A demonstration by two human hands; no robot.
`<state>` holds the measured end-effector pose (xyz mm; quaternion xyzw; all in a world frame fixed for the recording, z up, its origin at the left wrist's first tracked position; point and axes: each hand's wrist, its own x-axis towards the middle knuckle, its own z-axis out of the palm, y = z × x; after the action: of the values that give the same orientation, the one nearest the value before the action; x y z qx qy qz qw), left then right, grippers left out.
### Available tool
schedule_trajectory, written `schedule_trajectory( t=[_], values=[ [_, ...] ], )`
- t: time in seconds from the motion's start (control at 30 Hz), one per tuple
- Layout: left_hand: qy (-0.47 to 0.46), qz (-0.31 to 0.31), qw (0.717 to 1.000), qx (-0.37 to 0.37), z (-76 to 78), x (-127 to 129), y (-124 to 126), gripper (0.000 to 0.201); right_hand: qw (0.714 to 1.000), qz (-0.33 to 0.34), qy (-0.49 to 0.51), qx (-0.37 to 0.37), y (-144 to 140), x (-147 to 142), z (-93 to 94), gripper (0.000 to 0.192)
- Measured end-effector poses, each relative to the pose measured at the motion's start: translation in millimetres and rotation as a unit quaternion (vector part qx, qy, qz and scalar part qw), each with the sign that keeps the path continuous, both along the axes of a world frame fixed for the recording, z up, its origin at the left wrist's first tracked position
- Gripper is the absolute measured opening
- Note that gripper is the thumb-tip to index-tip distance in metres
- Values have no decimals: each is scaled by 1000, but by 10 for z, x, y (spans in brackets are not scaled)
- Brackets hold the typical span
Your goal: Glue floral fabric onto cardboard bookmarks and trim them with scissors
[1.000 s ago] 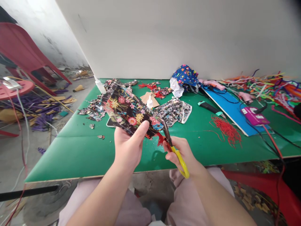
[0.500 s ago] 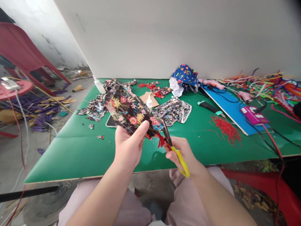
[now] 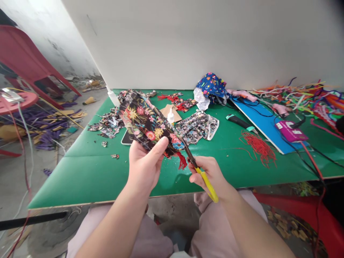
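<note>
Gripping yellow-handled scissors (image 3: pixel 200 172), the right hand (image 3: pixel 212 175) sets the blades against the lower edge of a black floral fabric piece (image 3: pixel 146 123), beside its red tassel (image 3: pixel 182 161). The left hand (image 3: pixel 143 166) pinches that fabric above the green worktop (image 3: pixel 88 172). Farther back lie fabric scraps (image 3: pixel 109 123), a glue bottle (image 3: pixel 171 116) and red cord (image 3: pixel 258 147).

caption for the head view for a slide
Left hand holds floral fabric while right hand cuts it with yellow-handled scissors over green table.

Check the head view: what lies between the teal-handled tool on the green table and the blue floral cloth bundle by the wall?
Between the teal-handled tool and blue cloth bundle, only bare green table shows.
</note>
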<state>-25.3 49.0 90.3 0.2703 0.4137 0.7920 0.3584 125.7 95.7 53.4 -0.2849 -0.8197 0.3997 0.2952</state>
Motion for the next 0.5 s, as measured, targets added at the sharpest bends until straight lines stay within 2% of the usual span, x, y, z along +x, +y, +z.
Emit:
schedule_trajectory(
  t=[0.3,0.5],
  values=[
    [13,12,1000,-2,5,-32,-8,19,1000,7,-10,-4,21,10,24,65],
    [39,9,999,0,16,-59,-6,30,994,41,2,-104,10,12,-63,64]
  ],
)
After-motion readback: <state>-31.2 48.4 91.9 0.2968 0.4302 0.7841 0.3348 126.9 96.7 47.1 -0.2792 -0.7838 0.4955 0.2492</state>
